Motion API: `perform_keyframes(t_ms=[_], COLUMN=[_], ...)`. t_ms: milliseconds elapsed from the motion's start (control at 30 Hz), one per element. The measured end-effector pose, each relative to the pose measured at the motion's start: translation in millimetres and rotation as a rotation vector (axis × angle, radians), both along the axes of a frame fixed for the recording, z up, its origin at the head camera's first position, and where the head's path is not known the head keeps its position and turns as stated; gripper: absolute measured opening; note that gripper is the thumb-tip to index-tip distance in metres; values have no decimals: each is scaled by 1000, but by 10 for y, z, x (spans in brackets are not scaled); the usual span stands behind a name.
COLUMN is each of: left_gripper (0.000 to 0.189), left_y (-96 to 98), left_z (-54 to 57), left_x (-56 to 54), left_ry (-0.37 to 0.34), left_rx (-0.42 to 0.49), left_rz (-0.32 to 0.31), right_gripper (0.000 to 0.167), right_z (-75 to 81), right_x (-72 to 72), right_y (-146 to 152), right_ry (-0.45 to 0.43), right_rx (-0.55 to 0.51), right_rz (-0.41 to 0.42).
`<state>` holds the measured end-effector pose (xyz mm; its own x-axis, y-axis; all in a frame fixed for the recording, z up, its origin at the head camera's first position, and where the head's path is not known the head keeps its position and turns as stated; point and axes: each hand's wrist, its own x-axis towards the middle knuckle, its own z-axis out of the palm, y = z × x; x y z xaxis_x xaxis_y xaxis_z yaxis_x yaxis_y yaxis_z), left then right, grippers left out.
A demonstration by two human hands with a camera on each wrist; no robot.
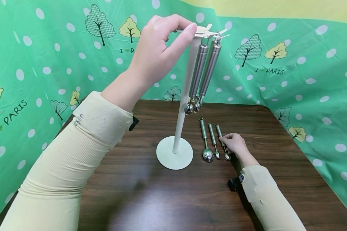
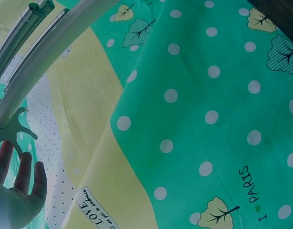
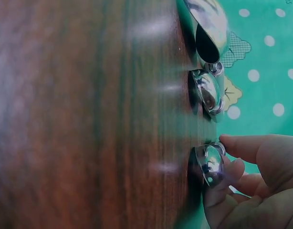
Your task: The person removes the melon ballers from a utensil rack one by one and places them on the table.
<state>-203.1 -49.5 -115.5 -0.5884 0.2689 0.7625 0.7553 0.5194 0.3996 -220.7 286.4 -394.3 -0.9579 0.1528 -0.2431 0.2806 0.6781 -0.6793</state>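
Note:
My left hand (image 1: 159, 48) holds the hooked top of a white utensil stand (image 1: 179, 126), thumb and index finger at the edge of its disc. In the left wrist view, the other fingers (image 2: 23, 174) reach under the hooks. Metal scoops (image 1: 209, 69) hang from the far-right hooks by their handle ends, their small round bowls downward. On the table, my right hand (image 1: 235, 143) pinches the handle of the rightmost small melon baller (image 1: 227, 157). To its left lie another small melon baller (image 1: 217, 155) and a larger scoop (image 1: 208, 155), handles pointing away.
The stand's round white base (image 1: 164, 157) sits on the dark wood table (image 1: 138, 199), left of the lying scoops. A green dotted cloth (image 1: 321, 96) with printed trees surrounds the table's back and sides. Each sleeve has a black wrist camera (image 1: 234, 184) strapped near it.

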Motion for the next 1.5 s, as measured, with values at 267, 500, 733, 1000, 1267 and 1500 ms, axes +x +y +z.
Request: perform_keyframes(t_ms=[267,500,733,1000,1267,1500], left_gripper=[29,30,30,30,31,31], left_y=[10,3,-8,-2,5,2], left_z=[7,1,2,-5,-18,-20], left_x=[6,10,13,10,9,5], left_ry=[-6,-12,0,4,8,13], left_rx=[2,11,13,9,18,21], left_rz=[-5,-9,-6,-10,-19,-15], right_gripper=[45,47,48,31,7,13], right_z=[16,193,471,862,1317,1632], right_x=[2,61,100,256,589,891], right_y=[1,-42,-169,-422,-792,-1106], right_ry=[-3,73,222,451,724,902], right_rx=[-6,-6,-101,-267,-463,-550], right_rz=[-4,-26,-9,-19,11,109])
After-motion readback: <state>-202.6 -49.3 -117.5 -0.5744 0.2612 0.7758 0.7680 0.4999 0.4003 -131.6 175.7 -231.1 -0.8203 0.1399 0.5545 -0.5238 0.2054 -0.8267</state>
